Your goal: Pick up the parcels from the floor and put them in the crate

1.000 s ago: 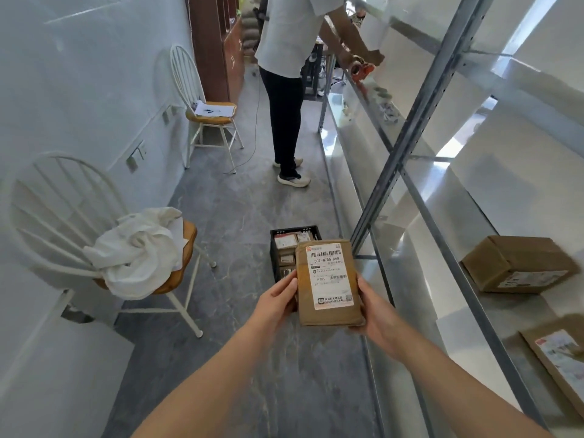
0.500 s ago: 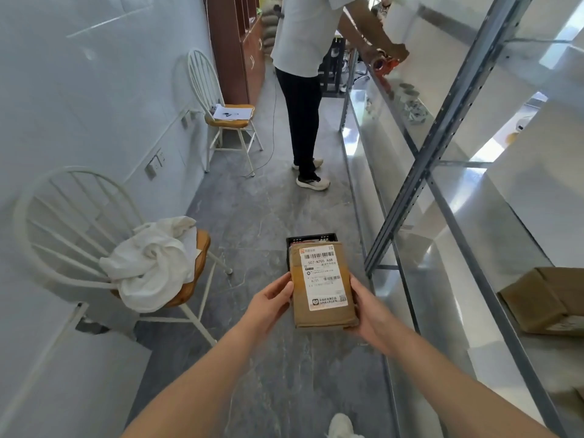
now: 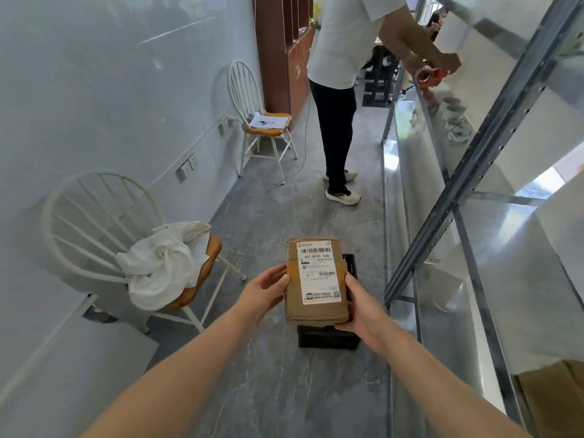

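I hold a brown cardboard parcel (image 3: 316,279) with a white barcode label between both hands, label up, directly over the black crate (image 3: 328,338) on the grey floor. My left hand (image 3: 265,290) presses flat against the parcel's left side with its fingers fairly straight. My right hand (image 3: 358,306) grips the right side and near corner, fingers curled under. The parcel hides most of the crate, so only its near wall and far right rim show. What lies inside the crate is hidden.
A white chair (image 3: 104,235) with a white cloth stands at the left; a second chair (image 3: 252,118) with papers is farther back. A person (image 3: 341,90) stands ahead at the metal shelving (image 3: 467,172) along the right. A cardboard box (image 3: 556,393) sits on the shelf.
I have walked forward with the parcel; the crate, seen beyond the parcel a second ago, is now right beneath it. Both hands keep the same hold.
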